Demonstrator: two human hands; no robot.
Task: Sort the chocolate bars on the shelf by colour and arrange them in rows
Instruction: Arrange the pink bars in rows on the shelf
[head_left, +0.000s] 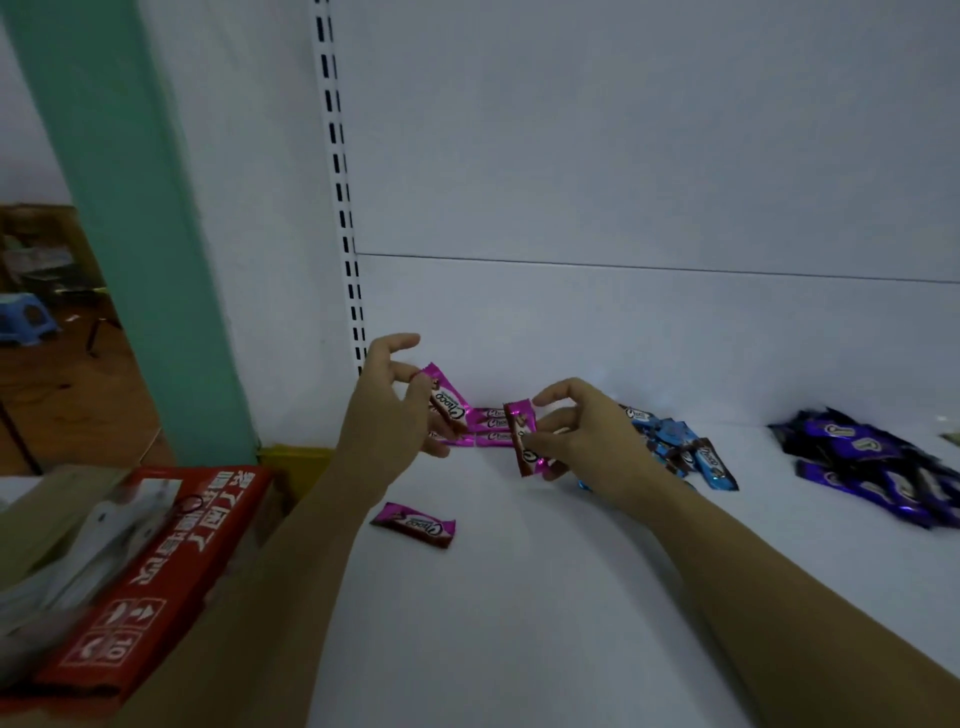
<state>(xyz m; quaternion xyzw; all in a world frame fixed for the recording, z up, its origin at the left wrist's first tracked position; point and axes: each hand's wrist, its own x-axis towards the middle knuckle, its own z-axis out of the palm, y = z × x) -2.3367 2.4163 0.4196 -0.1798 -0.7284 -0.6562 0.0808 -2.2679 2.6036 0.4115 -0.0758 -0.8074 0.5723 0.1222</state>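
My left hand (389, 410) pinches a pink chocolate bar (449, 401) and holds it tilted just above the white shelf (519, 597). My right hand (582, 434) grips a second pink bar (522, 441) upright, a little to the right. Between and behind the two hands, a few pink bars (491, 427) lie flat near the back wall. One more pink bar (414, 525) lies alone nearer to me. A heap of light blue bars (685, 447) sits right of my right hand, partly hidden by it. Dark purple bars (872, 467) are piled at the far right.
A red cardboard box (140, 571) with white print stands at the left beside the shelf. A slotted white upright (343, 208) runs up the back panel. A green pillar (130, 208) rises at the left, with a brown floor and a blue stool (26, 322) beyond it.
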